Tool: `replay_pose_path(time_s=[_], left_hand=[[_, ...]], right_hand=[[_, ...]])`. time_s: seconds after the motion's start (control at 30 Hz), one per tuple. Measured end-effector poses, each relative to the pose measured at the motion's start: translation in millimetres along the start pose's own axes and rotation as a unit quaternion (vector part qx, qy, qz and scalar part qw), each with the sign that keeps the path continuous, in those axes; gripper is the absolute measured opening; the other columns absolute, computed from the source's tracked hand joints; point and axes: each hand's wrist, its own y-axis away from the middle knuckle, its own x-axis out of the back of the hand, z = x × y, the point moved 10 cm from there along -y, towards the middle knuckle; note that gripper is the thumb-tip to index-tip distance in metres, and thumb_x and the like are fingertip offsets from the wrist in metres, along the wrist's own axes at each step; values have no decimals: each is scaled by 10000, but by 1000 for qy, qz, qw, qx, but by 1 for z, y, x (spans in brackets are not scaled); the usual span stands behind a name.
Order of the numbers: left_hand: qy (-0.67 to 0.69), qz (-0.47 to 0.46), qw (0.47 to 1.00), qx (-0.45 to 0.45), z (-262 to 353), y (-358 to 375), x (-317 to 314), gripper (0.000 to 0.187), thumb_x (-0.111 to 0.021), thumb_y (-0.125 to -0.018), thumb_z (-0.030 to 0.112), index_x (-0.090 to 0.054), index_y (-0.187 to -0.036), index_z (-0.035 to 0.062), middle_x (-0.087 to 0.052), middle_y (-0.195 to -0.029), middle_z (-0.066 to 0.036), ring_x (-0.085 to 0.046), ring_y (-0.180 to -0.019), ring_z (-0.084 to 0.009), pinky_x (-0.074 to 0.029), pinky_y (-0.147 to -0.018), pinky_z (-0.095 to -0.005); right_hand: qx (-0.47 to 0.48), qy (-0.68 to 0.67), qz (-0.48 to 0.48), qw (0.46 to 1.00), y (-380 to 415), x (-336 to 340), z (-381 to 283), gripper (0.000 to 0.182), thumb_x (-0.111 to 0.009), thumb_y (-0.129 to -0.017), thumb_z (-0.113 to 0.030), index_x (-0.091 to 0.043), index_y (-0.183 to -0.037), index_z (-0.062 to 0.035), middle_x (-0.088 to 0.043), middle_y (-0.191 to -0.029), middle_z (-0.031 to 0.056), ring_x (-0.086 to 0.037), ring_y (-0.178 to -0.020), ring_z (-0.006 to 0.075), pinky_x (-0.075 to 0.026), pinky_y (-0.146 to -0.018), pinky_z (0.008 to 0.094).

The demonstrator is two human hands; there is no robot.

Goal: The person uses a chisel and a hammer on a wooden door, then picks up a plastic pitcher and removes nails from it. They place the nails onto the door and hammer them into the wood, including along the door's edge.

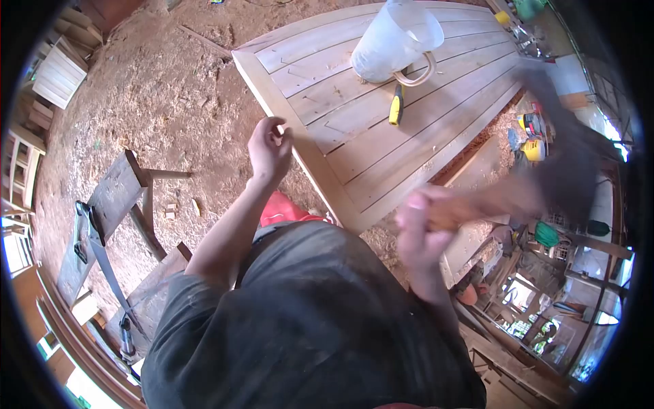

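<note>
My right hand point(424, 228) is wrapped round the wooden handle of a hammer point(487, 199). Its big dark head, smeared by motion, is raised at the right. Beside the outer edge of a slatted wooden door panel point(381, 153), my left hand point(269, 151) has its fingers curled in toward the thumb. Whatever those fingers may hold is too small to make out. A few thin nails point(335, 128) lie on or stick out of the slats. Farther up the panel are a yellow-and-black handled tool point(396, 108) and a cut-open whitish plastic jug point(381, 51).
Wood shavings cover the dirt floor point(163, 116). On the left, a hand saw point(109, 266) rests on a wooden bench point(112, 194). Yellow containers point(533, 149) and assorted items stand beyond the panel at the right. Timber pieces point(65, 71) are stacked at the far left.
</note>
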Motion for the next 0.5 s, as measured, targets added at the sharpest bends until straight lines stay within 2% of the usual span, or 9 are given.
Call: replay_pose_path(time_s=[0.03, 0.1, 0.13, 0.2, 0.23, 0.3, 0.37, 0.4, 0.5], left_hand=[[47, 7, 996, 70, -21, 8, 7, 169, -706, -881, 134, -682, -1024, 46, -602, -782, -39, -591, -678, -160, -496, -659, -327], [84, -18, 977, 197, -76, 31, 4, 104, -690, -872, 109, -654, -949, 48, -558, -731, -12, -546, -618, -139, -460, -583, -312], [101, -32, 961, 256, -97, 42, 3, 77, -682, -868, 97, -640, -911, 49, -535, -706, 1, -523, -588, -129, -443, -545, -304], [215, -131, 849, 465, -126, 86, -13, 73, -652, -865, 64, -589, -834, 85, -509, -691, 20, -468, -531, -114, -391, -471, -272], [299, -170, 763, 547, -162, 114, -29, 91, -633, -891, 57, -583, -830, 103, -501, -664, 21, -492, -577, -112, -380, -471, -277], [287, -149, 757, 568, -182, 139, -28, 33, -612, -914, 34, -617, -914, 66, -555, -728, -4, -551, -630, -120, -452, -524, -274], [316, -142, 734, 584, -159, 146, -36, 88, -589, -938, 23, -625, -1006, 68, -614, -821, -19, -583, -675, -113, -495, -590, -262], [330, -140, 723, 591, -144, 147, -37, 124, -578, -950, 18, -629, -1051, 68, -643, -868, -27, -600, -698, -109, -516, -623, -257], [354, -296, 712, 529, -82, 131, -39, 231, -507, -984, -15, -611, -1176, 60, -700, -1035, -72, -666, -853, -137, -554, -749, -269]], right_hand=[[-26, 78, -25, 996, 18, -8, 35, 244, -601, -1058, -249, -582, -910, -55, -559, -703, 42, -583, -648, 96, -456, -589, 269], [-226, 147, -168, 948, 54, -46, 120, 268, -683, -999, -214, -593, -897, 17, -611, -710, 100, -599, -610, 203, -481, -587, 364], [-232, 164, -164, 945, 65, -47, 129, 264, -691, -993, -215, -592, -915, 17, -618, -718, 105, -606, -629, 199, -485, -597, 363], [-226, 197, -159, 941, 62, -50, 139, 265, -707, -981, -218, -590, -951, 18, -632, -734, 115, -621, -666, 190, -493, -616, 360], [-240, 137, -135, 952, 54, -46, 126, 254, -705, -983, -208, -591, -950, 17, -622, -725, 108, -612, -660, 184, -489, -613, 356], [-276, 17, -85, 957, 31, -29, 81, 233, -702, -986, -188, -593, -946, 13, -601, -707, 93, -593, -649, 172, -481, -607, 348], [-118, -25, -42, 992, 1, -12, 28, 129, -656, -1008, -117, -580, -952, -28, -589, -704, -2, -531, -534, 66, -421, -510, 240], [-75, -14, -37, 996, -2, -9, 19, 123, -653, -1004, -86, -571, -933, -29, -577, -692, -8, -523, -532, 64, -408, -508, 237], [28, 2, 8, 1000, 3, -11, 11, 148, -654, -989, -30, -556, -878, -35, -555, -666, -15, -517, -534, 75, -392, -505, 253]])
